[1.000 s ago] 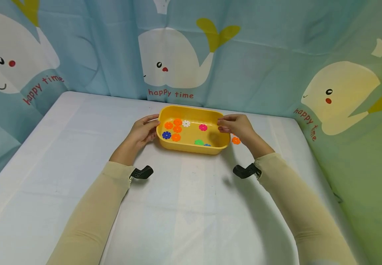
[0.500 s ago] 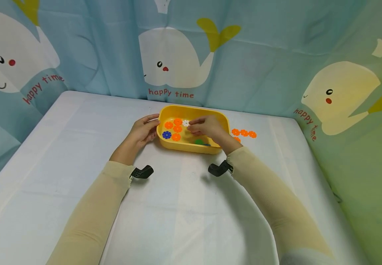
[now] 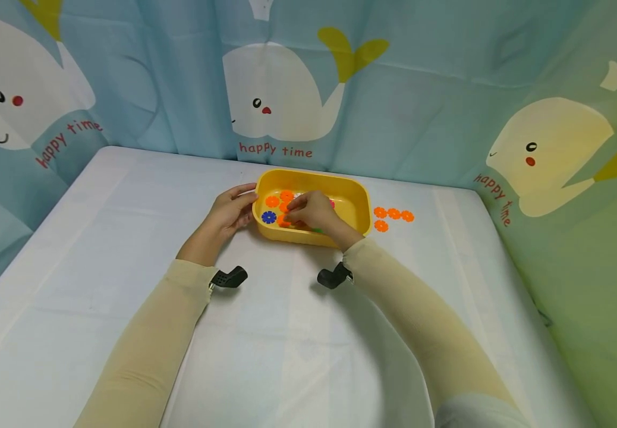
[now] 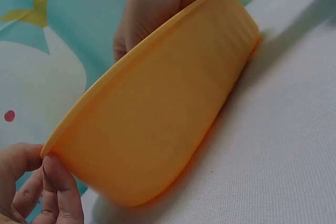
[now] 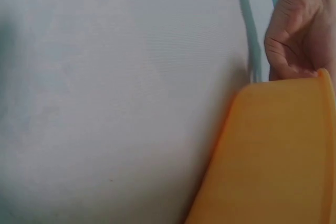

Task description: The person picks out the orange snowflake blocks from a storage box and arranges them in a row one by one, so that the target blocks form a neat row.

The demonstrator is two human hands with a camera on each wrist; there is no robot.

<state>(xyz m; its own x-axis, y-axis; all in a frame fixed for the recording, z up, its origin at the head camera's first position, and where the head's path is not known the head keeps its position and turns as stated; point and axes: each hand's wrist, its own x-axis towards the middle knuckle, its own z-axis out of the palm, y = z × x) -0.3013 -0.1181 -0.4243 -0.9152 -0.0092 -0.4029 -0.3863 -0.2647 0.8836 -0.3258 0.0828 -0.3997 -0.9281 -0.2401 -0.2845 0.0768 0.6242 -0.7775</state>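
A yellow plastic tub (image 3: 314, 239) stands at the back of the table with several small notched flower-shaped discs inside. My left hand (image 3: 230, 211) holds its left end; the left wrist view has thumb and fingers pinching the rim. My right hand (image 3: 314, 214) reaches into the tub, its fingertips at an orange disc (image 3: 284, 222). Whether they grip that disc is unclear. Near it lie another orange disc (image 3: 272, 201) and a blue disc (image 3: 268, 217). A pink disc and a green disc are mostly covered by the right hand. The right wrist view shows the tub's outer wall (image 5: 278, 150).
Right of the tub, several orange discs (image 3: 394, 213) lie on the white tablecloth (image 3: 265, 333), most of them in a row. A blue curtain (image 3: 437, 119) printed with whales hangs behind the table, and a green one closes off the right side.
My right hand has moved left from the tub's right end to the orange discs at its left. The left hand has kept its hold on the rim, and the tub has stayed put.
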